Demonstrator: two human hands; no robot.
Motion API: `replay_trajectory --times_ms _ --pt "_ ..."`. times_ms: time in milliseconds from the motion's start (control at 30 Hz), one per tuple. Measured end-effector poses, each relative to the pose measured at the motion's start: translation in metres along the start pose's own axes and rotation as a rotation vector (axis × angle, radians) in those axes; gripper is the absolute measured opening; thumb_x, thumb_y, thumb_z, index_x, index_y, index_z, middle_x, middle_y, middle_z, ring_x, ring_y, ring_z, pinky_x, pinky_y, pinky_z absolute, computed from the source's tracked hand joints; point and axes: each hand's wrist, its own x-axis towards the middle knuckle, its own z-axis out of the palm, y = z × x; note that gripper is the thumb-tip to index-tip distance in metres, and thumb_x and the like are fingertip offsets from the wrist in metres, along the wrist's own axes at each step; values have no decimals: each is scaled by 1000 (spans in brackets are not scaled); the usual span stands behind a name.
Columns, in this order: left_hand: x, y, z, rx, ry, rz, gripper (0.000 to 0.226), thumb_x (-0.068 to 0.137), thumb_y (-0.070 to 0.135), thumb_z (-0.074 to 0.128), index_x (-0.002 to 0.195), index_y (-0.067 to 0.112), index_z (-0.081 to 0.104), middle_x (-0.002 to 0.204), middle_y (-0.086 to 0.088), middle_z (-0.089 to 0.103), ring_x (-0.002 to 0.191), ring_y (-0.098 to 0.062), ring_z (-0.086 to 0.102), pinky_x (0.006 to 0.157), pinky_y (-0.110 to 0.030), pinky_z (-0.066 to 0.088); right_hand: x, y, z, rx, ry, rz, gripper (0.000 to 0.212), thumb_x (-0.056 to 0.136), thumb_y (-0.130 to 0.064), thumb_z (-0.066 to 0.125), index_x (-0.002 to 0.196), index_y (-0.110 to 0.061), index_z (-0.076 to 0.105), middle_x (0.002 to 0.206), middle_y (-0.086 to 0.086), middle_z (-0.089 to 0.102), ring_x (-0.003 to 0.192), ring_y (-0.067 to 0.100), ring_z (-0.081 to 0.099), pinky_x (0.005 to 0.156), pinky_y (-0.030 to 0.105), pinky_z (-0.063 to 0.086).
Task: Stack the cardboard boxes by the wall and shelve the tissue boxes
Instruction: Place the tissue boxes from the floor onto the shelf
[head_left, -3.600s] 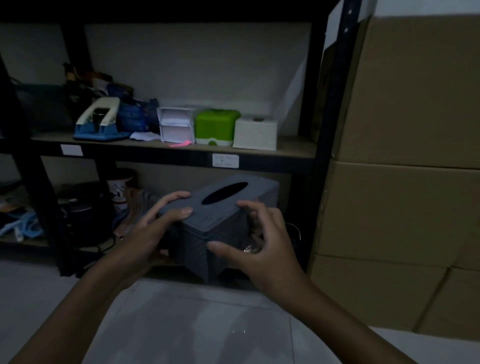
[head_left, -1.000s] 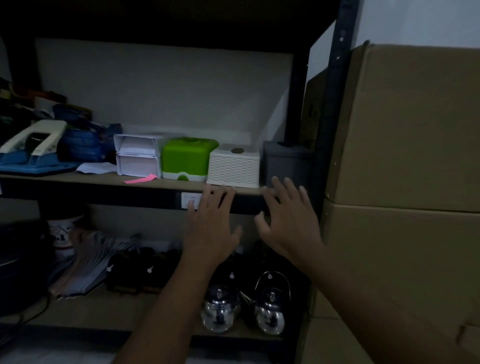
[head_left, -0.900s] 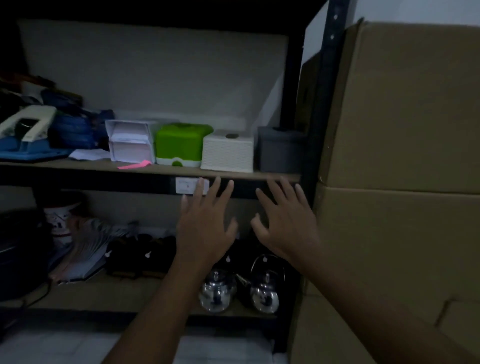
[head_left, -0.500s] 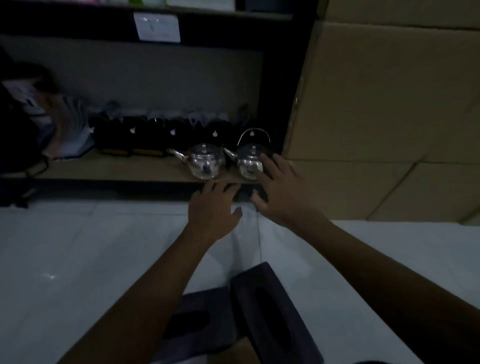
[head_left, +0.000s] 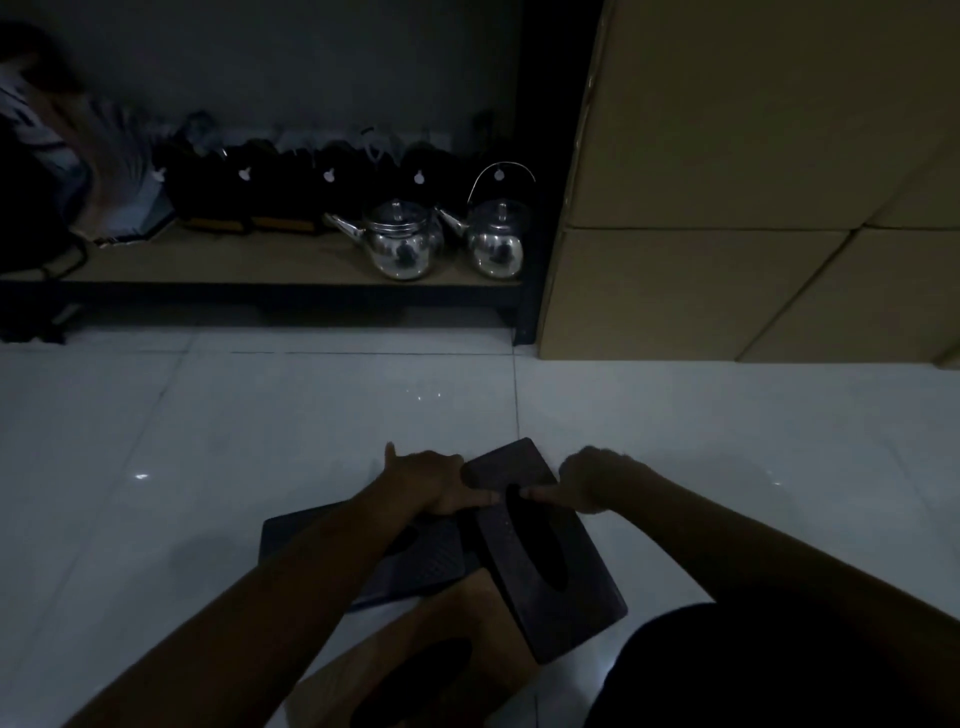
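On the white floor close in front of me lie three tissue boxes. A dark tissue box (head_left: 550, 561) lies at an angle, slot up. A second dark tissue box (head_left: 415, 564) lies to its left, partly under my forearm. A brown tissue box (head_left: 441, 644) is nearest to me. My left hand (head_left: 428, 483) and my right hand (head_left: 597, 480) grip the far end of the angled dark box from either side, thumbs on its top by the slot. Stacked cardboard boxes (head_left: 727, 208) stand at the right by the wall.
A black shelf unit (head_left: 260, 291) stands at the back, its low board holding two steel kettles (head_left: 405, 244), dark bagged items (head_left: 291, 182) and papers (head_left: 104, 171) at the left. White tiled floor (head_left: 260, 415) lies between the shelf and me.
The grey tissue box went onto the middle shelf and both hands let go of it. My view then dropped to the floor, and both hands came down onto the angled dark tissue box.
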Motion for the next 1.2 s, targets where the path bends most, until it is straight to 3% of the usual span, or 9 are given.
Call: replay_trajectory --times_ms 67,167,267,400,533,767,867,1067,1200 --pt "1 -2 4 -59 2 -4 103 80 93 32 157 25 29 158 -6 42 146 -27 36 117 -68 -11 5 1 6 156 -111 -45 90 83 -85 40 123 -6 61 124 15 61 108 27 60 89 33 49" --pt "3 -5 5 -140 36 -12 97 81 91 35 150 23 39 153 -5 48 144 -26 39 117 -67 -14 8 3 10 383 -133 -68 46 91 -64 57 84 -19 56 92 2 57 79 14 55 63 24 45" --pt "8 -6 8 -276 73 -44 90 83 87 43 143 21 47 149 -5 51 140 -27 42 118 -67 -10 13 4 12 595 -89 -92 42 93 -52 63 98 -10 61 96 3 57 88 18 58 67 27 49" --pt "15 3 10 -761 266 -45 79 76 67 70 134 18 48 133 -1 61 119 -22 58 111 -44 42 14 -2 6 884 95 -124 34 92 -38 68 101 -6 62 96 9 62 86 22 61 58 25 48" --pt "11 20 -3 -1192 431 -3 59 80 21 85 129 16 53 125 -1 64 110 -18 61 97 -29 51 16 -15 -9 1043 353 -163 26 90 -27 72 101 -10 58 101 7 63 96 24 62 61 23 46" --pt "-21 2 -66 -1344 722 121 70 83 21 83 139 33 42 127 -1 63 112 -22 65 96 -43 57 -10 -42 -67 1085 682 -421 22 91 -17 72 107 -17 56 105 0 63 100 17 61 79 26 47" --pt "-51 -23 -105 -1401 774 182 62 81 25 86 131 31 50 128 -2 66 112 -23 67 97 -47 57 -32 -55 -108 1064 778 -564 25 84 -33 78 101 -26 60 112 2 64 104 18 64 88 34 53" --pt "-136 -55 -178 -1564 901 312 30 81 23 86 104 28 66 105 7 74 92 -11 72 70 -26 57 -99 -84 -178 1006 827 -793 81 74 -39 86 145 -41 46 125 -8 41 117 -5 46 88 1 38" --pt "-186 -68 -203 -1564 996 370 52 76 31 89 122 17 70 106 3 78 90 -12 76 72 -26 58 -131 -101 -205 1121 842 -936 78 71 -46 86 140 -51 50 139 -10 45 128 2 49 103 17 44"
